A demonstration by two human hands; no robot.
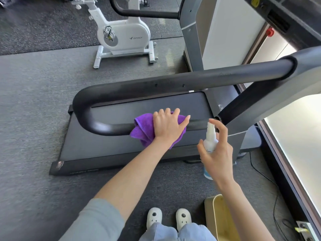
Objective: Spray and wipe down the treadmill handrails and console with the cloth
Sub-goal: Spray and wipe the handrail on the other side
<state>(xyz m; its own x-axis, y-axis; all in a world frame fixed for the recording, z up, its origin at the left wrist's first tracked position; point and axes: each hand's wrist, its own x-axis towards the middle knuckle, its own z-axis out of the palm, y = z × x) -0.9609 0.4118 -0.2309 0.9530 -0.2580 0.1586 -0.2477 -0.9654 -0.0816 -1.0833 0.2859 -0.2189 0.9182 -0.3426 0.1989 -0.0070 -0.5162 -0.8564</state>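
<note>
- Left hand (167,126): fingers spread, pressing purple cloth (144,131) onto lower bar of black handrail (107,126).
- Right hand (217,153): wrapped round white spray bottle (210,138), forefinger on its nozzle, just beside the cloth.
- Treadmill belt (121,143): dark, under the rail.
- White exercise bike (123,37): beyond, well apart.
- Yellow bin (220,216): beside white shoes (154,217).
</note>
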